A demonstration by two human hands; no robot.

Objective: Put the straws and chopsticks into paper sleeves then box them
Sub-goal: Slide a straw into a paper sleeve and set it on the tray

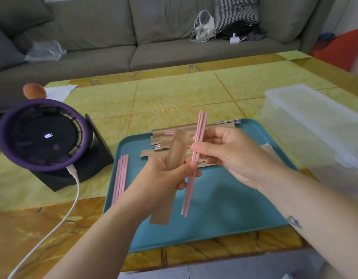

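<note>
Over the teal tray, my left hand grips a brown paper sleeve that stands nearly upright, its lower end hanging below the hand. My right hand pinches a pair of pink chopsticks held steeply, just right of the sleeve and outside it. Several more pink sticks lie along the tray's left edge. A pile of brown sleeves, some filled, lies at the tray's far side, partly hidden by my hands.
A translucent plastic box stands right of the tray. A purple desk fan with a white cable sits at the left. The table is yellow-green tile with a brown border. A grey sofa with bags is behind.
</note>
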